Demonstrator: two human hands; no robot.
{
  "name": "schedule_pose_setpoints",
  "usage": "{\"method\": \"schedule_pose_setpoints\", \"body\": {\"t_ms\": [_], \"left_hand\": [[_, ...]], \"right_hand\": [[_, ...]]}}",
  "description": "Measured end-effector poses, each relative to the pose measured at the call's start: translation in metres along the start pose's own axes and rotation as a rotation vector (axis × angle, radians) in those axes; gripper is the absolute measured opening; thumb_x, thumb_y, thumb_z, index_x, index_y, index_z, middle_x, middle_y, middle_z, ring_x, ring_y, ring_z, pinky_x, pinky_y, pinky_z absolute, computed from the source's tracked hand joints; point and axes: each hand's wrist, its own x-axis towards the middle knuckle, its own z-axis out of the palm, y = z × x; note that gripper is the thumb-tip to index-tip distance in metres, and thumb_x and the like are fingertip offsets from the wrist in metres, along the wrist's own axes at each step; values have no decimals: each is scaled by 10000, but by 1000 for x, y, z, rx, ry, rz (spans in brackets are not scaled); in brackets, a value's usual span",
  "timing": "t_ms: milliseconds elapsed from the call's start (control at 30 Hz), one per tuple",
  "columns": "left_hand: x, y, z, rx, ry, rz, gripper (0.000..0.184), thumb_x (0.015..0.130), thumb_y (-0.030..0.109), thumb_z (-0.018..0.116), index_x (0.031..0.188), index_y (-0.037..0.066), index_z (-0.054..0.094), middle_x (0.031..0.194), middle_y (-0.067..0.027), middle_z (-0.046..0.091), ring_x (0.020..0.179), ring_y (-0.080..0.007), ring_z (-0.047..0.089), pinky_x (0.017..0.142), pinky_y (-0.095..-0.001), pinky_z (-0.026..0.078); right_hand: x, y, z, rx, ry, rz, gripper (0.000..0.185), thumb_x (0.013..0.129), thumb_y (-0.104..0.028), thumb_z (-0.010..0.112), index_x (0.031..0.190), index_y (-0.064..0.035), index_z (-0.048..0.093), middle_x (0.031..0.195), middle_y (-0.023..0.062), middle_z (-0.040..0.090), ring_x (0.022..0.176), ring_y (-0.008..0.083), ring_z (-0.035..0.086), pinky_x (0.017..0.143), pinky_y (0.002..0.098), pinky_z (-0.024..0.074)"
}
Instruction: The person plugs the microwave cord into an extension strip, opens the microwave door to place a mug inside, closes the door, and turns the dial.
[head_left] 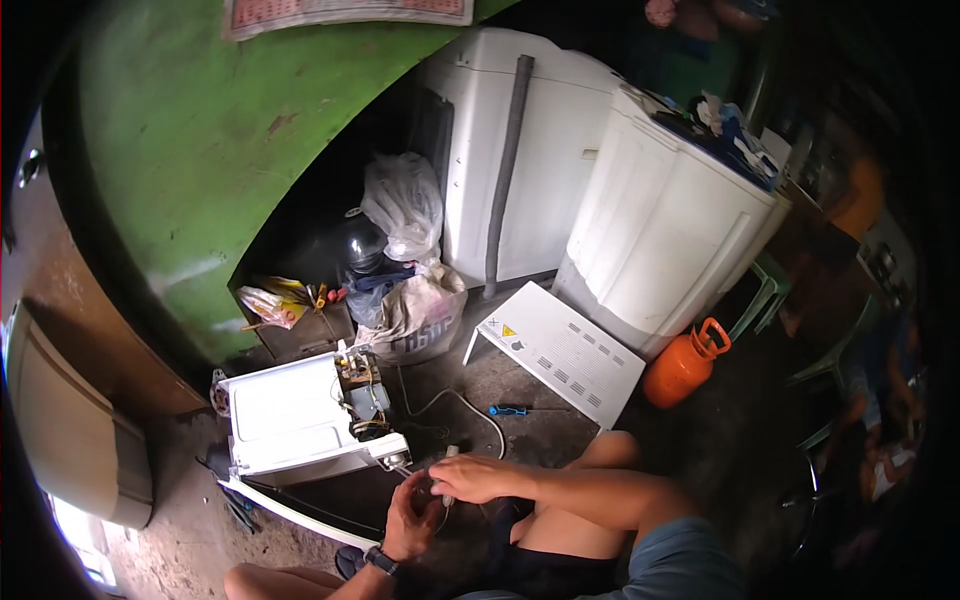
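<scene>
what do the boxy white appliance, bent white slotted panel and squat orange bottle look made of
Boxy white appliance: probably glossy painted sheet metal; bright reflection, pressed outline on top. Bent white slotted panel: likely painted sheet metal, satin; thin folded edge, punched slots. Squat orange bottle: perhaps painted steel; slight sheen, collar handle.

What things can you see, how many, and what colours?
opened appliance: 1, white, floor, centre left
vented panel: 1, white, floor, centre
big appliances: 2, white, back
hose: 1, grey, back
gas cylinder: 1, orange, right of vented panel
screwdriver: 1, blue-handled, floor
cord: 1, pale, floor
sack: 1, pale, behind opened appliance
plastic bag: 1, clear, above sack
wall: 1, green, upper left
printed sheet: 1, red-and-white, top
far right: too dark to count
watch: 1, black, left wrist
left hand, right hand: 1 each, bare, bottom centre
</scene>
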Motion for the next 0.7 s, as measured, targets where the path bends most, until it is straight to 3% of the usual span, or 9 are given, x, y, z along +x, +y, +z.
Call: {"method": "schedule_pose_setpoints", "body": {"t_ms": [67,200,267,300,333,400,567,633,700], "left_hand": [[8,1,-9,194,-62,354,679,847,102,732,1424,29,381,1126,-154,602,913,-193,644,813,-341,520],[15,41,-43,248,-252,305,849,860,245,724,1511,38,221,1199,-206,581,942,-321,650,838,-403,528],[23,39,-70,412,-338,329,689,868,253,699,1436,45,369,1188,-192,598,963,-354,643,830,-421,531],[26,27,-85,489,-366,401,620,870,263,691,1395,51,437,1180,-187,606,970,-362,639,834,-431,531],[26,21,-96,488,-369,399,620,870,263,691,1395,51,437,1180,-187,606,970,-362,639,834,-431,531],[27,13,-107,618,-380,150,493,875,290,674,1290,60,540,1152,-178,621,1005,-371,628,852,-442,524],[19,0,-91,598,-477,229,479,887,329,657,1273,65,557,1150,-179,617,1067,-371,607,896,-435,510],[14,-2,-87,548,-551,237,484,886,333,660,1277,68,555,1150,-178,615,1081,-367,603,909,-427,506],[10,-5,-86,565,-659,195,500,879,350,669,1277,70,554,1155,-178,613,1092,-362,599,927,-421,501]], "right_hand": [[-8,-4,-22,210,-119,83,301,941,-308,596,1043,-25,579,882,155,628,825,328,627,765,436,479],[-31,43,-55,302,-37,220,266,955,-277,586,1086,-46,581,966,154,638,911,286,628,788,407,481],[-54,97,-80,333,137,360,278,956,-276,592,1139,-66,591,1034,146,640,949,254,615,810,395,483],[-68,162,-71,230,212,493,269,948,-269,610,1123,-64,600,1014,146,654,913,245,619,804,389,488],[-84,160,-99,146,286,711,271,934,-255,636,1116,-56,607,978,130,674,877,232,623,776,388,494],[-118,238,-88,255,514,826,279,914,-242,668,1098,-35,630,875,88,665,743,195,602,666,361,495],[-162,333,-71,295,614,1082,288,927,-235,645,1120,-21,640,765,58,602,567,130,501,495,323,403],[-163,341,-60,326,660,1081,302,933,-252,635,1123,-17,635,754,52,592,563,128,497,486,323,390],[-160,332,-59,378,621,1152,317,939,-258,619,1142,-15,629,831,111,645,680,197,599,585,361,462]]}}
